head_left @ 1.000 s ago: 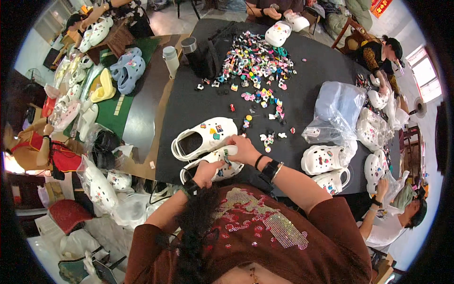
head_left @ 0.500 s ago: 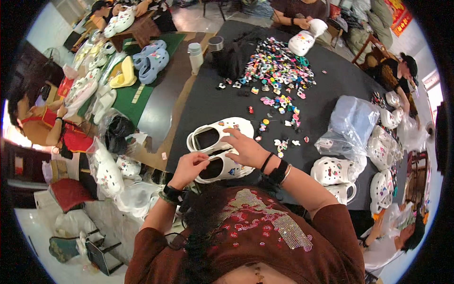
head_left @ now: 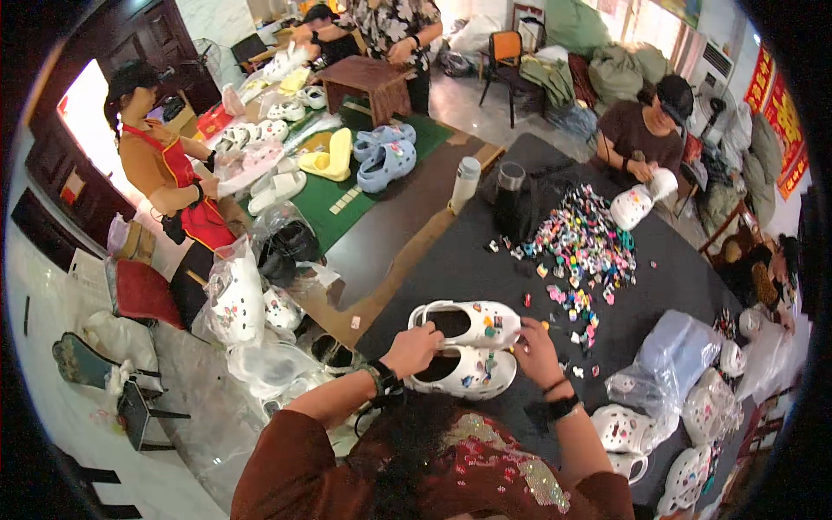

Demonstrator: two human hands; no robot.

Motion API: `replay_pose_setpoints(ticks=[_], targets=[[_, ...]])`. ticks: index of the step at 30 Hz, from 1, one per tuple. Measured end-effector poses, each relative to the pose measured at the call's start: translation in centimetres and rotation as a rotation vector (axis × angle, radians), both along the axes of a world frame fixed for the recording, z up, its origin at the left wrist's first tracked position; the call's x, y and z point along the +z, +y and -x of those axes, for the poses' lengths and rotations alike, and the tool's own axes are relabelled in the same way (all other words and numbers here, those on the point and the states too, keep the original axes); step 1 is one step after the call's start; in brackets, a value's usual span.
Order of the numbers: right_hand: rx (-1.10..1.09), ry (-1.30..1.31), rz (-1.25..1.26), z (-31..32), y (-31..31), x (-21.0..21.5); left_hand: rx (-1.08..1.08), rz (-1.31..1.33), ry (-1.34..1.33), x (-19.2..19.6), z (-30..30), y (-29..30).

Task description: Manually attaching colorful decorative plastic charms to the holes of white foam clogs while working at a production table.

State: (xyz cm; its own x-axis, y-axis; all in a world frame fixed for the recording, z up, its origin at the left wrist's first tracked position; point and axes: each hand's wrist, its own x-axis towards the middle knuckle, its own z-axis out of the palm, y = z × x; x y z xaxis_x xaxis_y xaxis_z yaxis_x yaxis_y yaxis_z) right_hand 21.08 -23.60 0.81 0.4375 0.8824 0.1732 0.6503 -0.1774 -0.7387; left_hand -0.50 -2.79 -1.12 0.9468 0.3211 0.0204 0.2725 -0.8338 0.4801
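A pair of white clogs (head_left: 464, 371) lies side by side in front of me, heels to the left, with colourful charms on the toe parts. At the heel end, my left hand (head_left: 414, 350) is closed, its fingers gripping the far clog (head_left: 485, 322) by the rim. My right hand (head_left: 539, 354) has curled fingers against that clog's toe; the fingertips are partly hidden. Beyond them spreads a big heap of small coloured charms (head_left: 585, 238), with a loose trail of charms (head_left: 579, 302) reaching toward the clogs.
A bottle (head_left: 466, 184) and a tumbler (head_left: 511, 178) stand at the table's far left. Bagged clogs (head_left: 234, 299) crowd my left; white clogs (head_left: 622, 429) and a plastic-wrapped blue bundle (head_left: 676, 351) lie right. Across the table a person (head_left: 641, 139) handles a white clog (head_left: 631, 208).
My right hand has moved from across the clogs' tops to the toe end. My left hand now grips the heel end. The view has tilted up, showing more of the room.
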Motion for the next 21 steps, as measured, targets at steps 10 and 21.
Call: replay_pose_setpoints(ticks=[10, 21], targets=[[-0.336, -0.288, 0.21, 0.1, -8.6, -8.1, 0.494, -0.024, -0.154, 4.7, 1.0, 10.1], [-0.531, -0.361, 0.412, 3.8, -6.0, -8.5, 0.945, -0.119, -0.153, 3.2, -4.7, 31.8]])
